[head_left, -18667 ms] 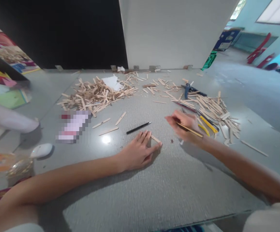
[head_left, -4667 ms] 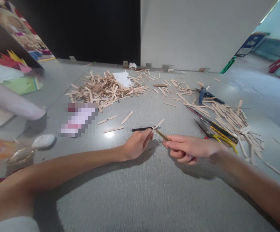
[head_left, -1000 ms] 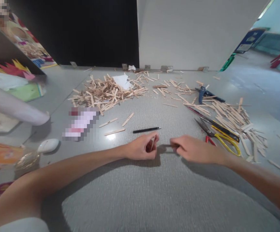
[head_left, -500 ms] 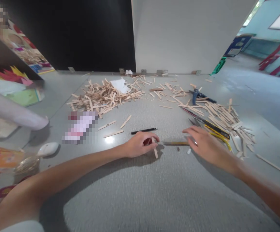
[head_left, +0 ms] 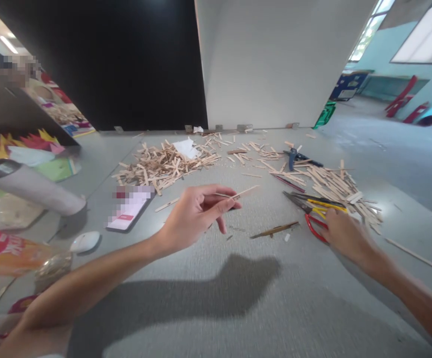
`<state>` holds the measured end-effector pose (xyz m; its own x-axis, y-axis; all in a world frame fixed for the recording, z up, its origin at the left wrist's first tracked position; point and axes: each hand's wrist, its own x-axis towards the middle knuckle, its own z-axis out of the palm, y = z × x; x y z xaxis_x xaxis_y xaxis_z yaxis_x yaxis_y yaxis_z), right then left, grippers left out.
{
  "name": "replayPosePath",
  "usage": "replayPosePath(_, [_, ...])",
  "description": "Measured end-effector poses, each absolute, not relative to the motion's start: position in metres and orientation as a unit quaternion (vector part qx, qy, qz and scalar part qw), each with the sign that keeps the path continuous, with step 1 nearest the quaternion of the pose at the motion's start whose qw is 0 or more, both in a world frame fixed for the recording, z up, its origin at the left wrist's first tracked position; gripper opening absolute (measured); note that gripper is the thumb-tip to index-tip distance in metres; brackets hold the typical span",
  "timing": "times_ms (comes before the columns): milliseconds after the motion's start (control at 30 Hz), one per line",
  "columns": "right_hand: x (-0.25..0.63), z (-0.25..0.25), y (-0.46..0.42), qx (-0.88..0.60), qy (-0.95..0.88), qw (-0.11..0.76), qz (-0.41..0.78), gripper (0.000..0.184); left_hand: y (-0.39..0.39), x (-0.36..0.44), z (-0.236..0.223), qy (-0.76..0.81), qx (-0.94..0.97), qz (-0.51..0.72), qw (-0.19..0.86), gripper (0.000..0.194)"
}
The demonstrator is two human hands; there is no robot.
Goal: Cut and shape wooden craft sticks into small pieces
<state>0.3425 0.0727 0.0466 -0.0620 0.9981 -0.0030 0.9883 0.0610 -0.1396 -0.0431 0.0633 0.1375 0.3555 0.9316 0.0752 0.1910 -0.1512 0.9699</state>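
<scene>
My left hand (head_left: pixel 191 216) is raised over the table, thumb and fingers pinching a thin wooden craft stick (head_left: pixel 247 192). The stick points to the right. At the right, my right hand (head_left: pixel 344 236) closes on the handles of a pair of scissors (head_left: pixel 314 226) with red and yellow grips. Their dark blades point left, and my hand hides part of the handles. Between the hands a narrow brown strip (head_left: pixel 275 230) lies on the table beside a small white scrap (head_left: pixel 287 237). A dark pen is mostly hidden behind my left hand.
A heap of craft sticks (head_left: pixel 163 161) lies back left, with more sticks (head_left: pixel 331 184) at right. Dark blue pliers (head_left: pixel 293 158) rest among them. A phone (head_left: pixel 131 211), a white mouse (head_left: pixel 85 242) and a cardboard tube (head_left: pixel 40 189) are at left. Upright panels (head_left: pixel 275 64) border the back.
My left hand has lifted off the table with the craft stick, turning it sideways. My right hand has moved right, away from the brown strip, and taken hold of the scissors. The view has tilted up.
</scene>
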Motion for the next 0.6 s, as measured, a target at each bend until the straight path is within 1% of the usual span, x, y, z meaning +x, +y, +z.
replayPosePath(100, [0.338, 0.054, 0.077, -0.742, -0.666, 0.07, -0.001, 0.016, 0.052, -0.042, 0.153, 0.414, 0.679, 0.378, 0.475, 0.017])
replayPosePath(167, [0.33, 0.064, 0.079, -0.743, -0.656, 0.13, 0.022, 0.019, 0.047, -0.04, 0.158, 0.41, 0.677, 0.386, 0.474, 0.02])
replayPosePath(233, [0.316, 0.077, 0.079, -0.708, -0.663, 0.225, 0.095, 0.028, 0.044, -0.038, 0.161, 0.406, 0.676, 0.384, 0.481, 0.025])
replayPosePath(300, [0.296, 0.091, 0.074, -0.663, -0.68, 0.267, 0.164, 0.049, 0.042, -0.037, 0.162, 0.398, 0.684, 0.376, 0.482, 0.031])
replayPosePath(333, [0.284, 0.096, 0.07, -0.608, -0.677, 0.314, 0.27, 0.06, 0.041, -0.036, 0.162, 0.395, 0.692, 0.373, 0.475, 0.032])
replayPosePath(367, [0.271, 0.101, 0.064, -0.55, -0.664, 0.341, 0.373, 0.071, 0.04, -0.034, 0.162, 0.393, 0.701, 0.375, 0.462, 0.034])
replayPosePath(400, [0.258, 0.105, 0.057, -0.494, -0.654, 0.353, 0.452, 0.078, 0.039, -0.033, 0.162, 0.393, 0.708, 0.38, 0.447, 0.034])
replayPosePath(433, [0.245, 0.106, 0.05, -0.446, -0.643, 0.367, 0.502, 0.081, 0.039, -0.032, 0.162, 0.394, 0.714, 0.385, 0.432, 0.033])
replayPosePath(467, [0.234, 0.107, 0.042, -0.405, -0.632, 0.399, 0.527, 0.081, 0.038, -0.031, 0.162, 0.394, 0.719, 0.387, 0.421, 0.033])
replayPosePath(533, [0.215, 0.104, 0.028, -0.359, -0.614, 0.456, 0.535, 0.073, 0.036, -0.029, 0.162, 0.392, 0.725, 0.384, 0.416, 0.032])
replayPosePath(600, [0.205, 0.097, 0.016, -0.338, -0.619, 0.448, 0.55, 0.069, 0.035, -0.029, 0.16, 0.39, 0.726, 0.373, 0.425, 0.033])
